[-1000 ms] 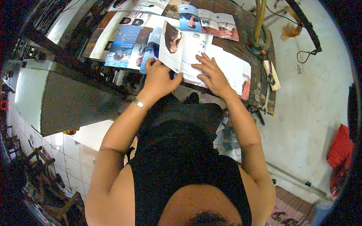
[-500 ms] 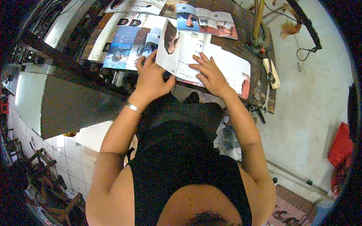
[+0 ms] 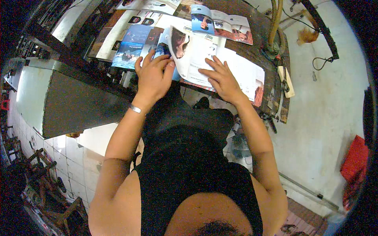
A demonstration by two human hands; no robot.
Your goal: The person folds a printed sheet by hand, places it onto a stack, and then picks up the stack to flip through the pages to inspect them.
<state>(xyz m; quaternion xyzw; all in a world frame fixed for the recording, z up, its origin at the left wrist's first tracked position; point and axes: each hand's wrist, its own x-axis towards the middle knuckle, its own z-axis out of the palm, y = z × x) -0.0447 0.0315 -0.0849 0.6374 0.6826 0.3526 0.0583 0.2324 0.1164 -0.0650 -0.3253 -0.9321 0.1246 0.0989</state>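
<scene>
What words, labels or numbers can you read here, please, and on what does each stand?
Heading on the white sheet: blurred, not readable.
Small print by the right hand: too small to read.
Blue sheets by the left hand: no legible words.

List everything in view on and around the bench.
open brochure: one, white pages with a portrait, bench front, under both hands
printed sheets: several, mostly blue, left of the brochure
second brochure: one, blue and red pictures, farther back
bench: one, dark brown, across the top
hose: one, yellow, bench's right end
machine cover: one, grey, left
cloth: one, red, far right
bracelet: one, silver, left wrist
left hand: flat, fingers at the curled page's edge
right hand: flat on the white page
</scene>
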